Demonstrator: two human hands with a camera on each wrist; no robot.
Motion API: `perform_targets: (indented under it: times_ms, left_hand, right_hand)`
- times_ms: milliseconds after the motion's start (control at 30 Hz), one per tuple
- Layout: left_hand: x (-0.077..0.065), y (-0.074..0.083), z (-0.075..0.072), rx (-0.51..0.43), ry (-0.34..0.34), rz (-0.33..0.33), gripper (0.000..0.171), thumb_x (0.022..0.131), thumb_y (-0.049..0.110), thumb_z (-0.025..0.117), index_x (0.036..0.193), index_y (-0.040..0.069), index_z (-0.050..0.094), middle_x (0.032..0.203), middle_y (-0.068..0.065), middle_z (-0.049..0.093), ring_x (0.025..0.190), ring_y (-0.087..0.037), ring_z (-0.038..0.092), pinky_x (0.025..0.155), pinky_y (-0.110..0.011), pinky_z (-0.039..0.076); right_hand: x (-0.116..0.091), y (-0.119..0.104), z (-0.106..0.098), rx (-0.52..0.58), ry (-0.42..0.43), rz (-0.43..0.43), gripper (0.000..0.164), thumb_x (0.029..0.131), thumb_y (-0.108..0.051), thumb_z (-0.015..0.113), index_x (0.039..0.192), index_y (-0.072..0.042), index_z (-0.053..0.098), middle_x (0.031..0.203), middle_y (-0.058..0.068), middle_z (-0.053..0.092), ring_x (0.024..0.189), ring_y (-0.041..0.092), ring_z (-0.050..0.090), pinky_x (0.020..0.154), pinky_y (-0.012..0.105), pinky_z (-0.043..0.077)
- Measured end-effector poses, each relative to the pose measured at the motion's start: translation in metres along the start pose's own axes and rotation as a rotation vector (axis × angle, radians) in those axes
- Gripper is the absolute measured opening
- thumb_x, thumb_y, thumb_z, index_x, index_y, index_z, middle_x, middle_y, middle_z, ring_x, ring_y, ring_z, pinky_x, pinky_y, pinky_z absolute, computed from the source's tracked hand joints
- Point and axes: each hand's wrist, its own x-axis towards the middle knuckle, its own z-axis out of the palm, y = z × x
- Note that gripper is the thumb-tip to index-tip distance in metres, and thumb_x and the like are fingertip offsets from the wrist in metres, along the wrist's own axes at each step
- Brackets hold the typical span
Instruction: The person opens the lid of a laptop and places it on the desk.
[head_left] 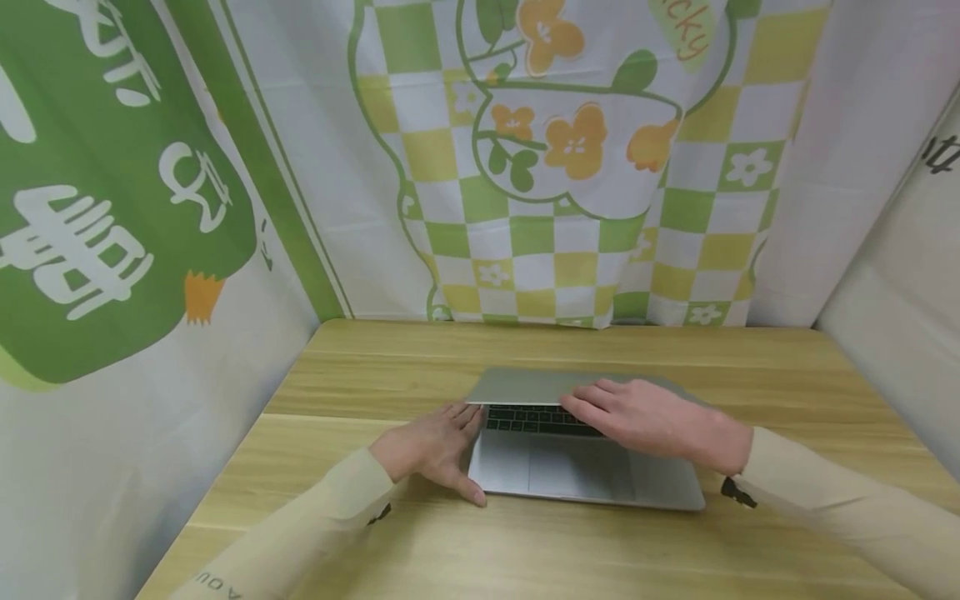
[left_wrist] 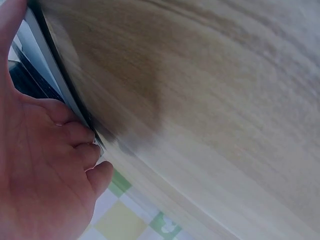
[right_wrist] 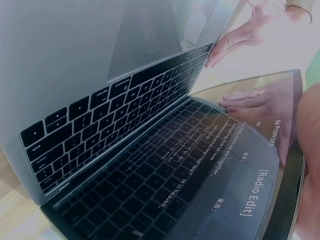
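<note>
A silver laptop (head_left: 573, 467) lies on the wooden table with its lid (head_left: 525, 385) tilted low over the black keyboard (head_left: 536, 418). My left hand (head_left: 435, 450) lies along the laptop's left side, fingers against the edge and thumb at the front left corner. In the left wrist view, the fingertips of that hand (left_wrist: 50, 155) meet the thin edge. My right hand (head_left: 645, 421) rests on the lid's front rim, fingers pointing left; its thumb is hidden. White text shows on the lit screen (right_wrist: 235, 170) in the right wrist view, along with the keyboard's reflection.
The wooden table (head_left: 360, 358) extends around the laptop. A white curtain with green and yellow checks (head_left: 540, 250) hangs behind it. A green printed cloth (head_left: 112, 208) hangs at the left, and a pale one (head_left: 907, 308) at the right.
</note>
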Motion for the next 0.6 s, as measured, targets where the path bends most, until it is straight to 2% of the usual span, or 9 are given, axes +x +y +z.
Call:
perform_targets:
  times_ms: [167, 400, 600]
  left_hand:
    - [0.001, -0.001, 0.0, 0.001, -0.005, -0.005, 0.131, 0.067, 0.092, 0.05, 0.156, 0.003, 0.017, 0.165, -0.015, 0.014, 0.153, -0.03, 0.014, 0.126, -0.041, 0.018]
    - [0.001, 0.0, -0.001, 0.009, 0.007, 0.006, 0.132, 0.066, 0.093, 0.05, 0.156, 0.001, 0.017, 0.164, -0.017, 0.01, 0.153, -0.031, 0.012, 0.126, -0.042, 0.017]
    - [0.002, 0.0, -0.002, 0.029, 0.015, 0.017, 0.131, 0.066, 0.092, 0.05, 0.155, 0.0, 0.02, 0.164, -0.02, 0.011, 0.153, -0.032, 0.012, 0.126, -0.041, 0.018]
  right_hand:
    - [0.001, 0.002, 0.0, 0.007, 0.015, -0.011, 0.058, 0.078, 0.003, 0.074, 0.132, -0.002, 0.053, 0.115, 0.01, 0.067, 0.095, 0.021, 0.067, 0.057, 0.026, 0.054]
    - [0.0, 0.007, -0.001, 0.06, 0.022, -0.002, 0.065, 0.073, 0.013, 0.07, 0.133, -0.003, 0.052, 0.114, 0.009, 0.067, 0.095, 0.021, 0.067, 0.061, 0.028, 0.056]
    - [0.001, 0.012, -0.002, 0.084, 0.024, 0.014, 0.062, 0.075, 0.012, 0.069, 0.133, -0.004, 0.053, 0.112, 0.008, 0.067, 0.096, 0.02, 0.067, 0.058, 0.027, 0.055]
